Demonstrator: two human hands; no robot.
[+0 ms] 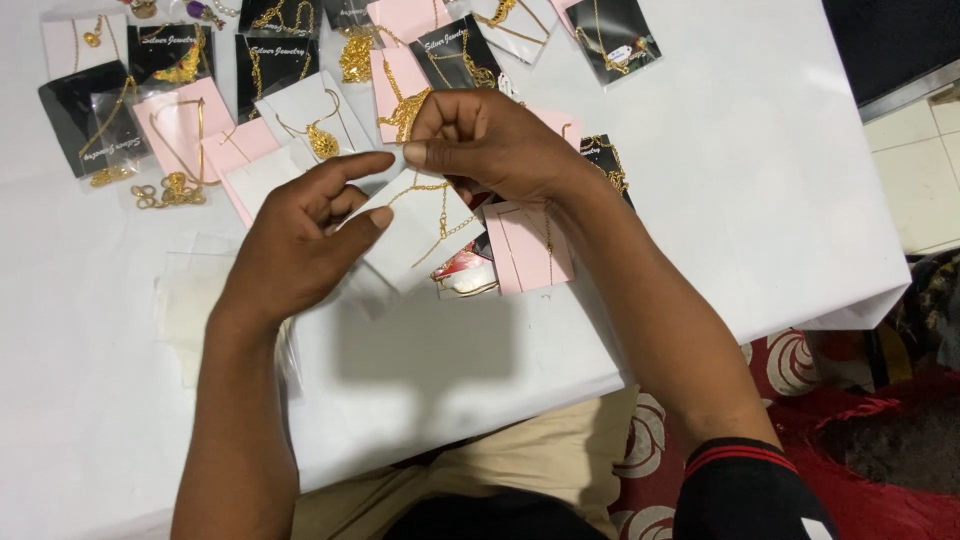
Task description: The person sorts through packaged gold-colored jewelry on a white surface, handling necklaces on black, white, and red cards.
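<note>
My left hand (300,235) holds a white display card (415,240) by its left edge, thumb and forefinger pinching it above the table. A thin gold chain (440,215) drapes across the card. My right hand (490,145) is curled over the card's top edge, fingertips pinching the chain where it meets the card. Both hands hover over the white table (720,180), just in front of a spread of carded jewellery.
Pink, white and black cards with gold necklaces (320,130) cover the far left of the table. A loose gold chain (170,190) lies at left. Clear plastic sleeves (190,300) are stacked near my left wrist. A pink card (530,250) lies under my right wrist. The table edge (860,310) drops off at right.
</note>
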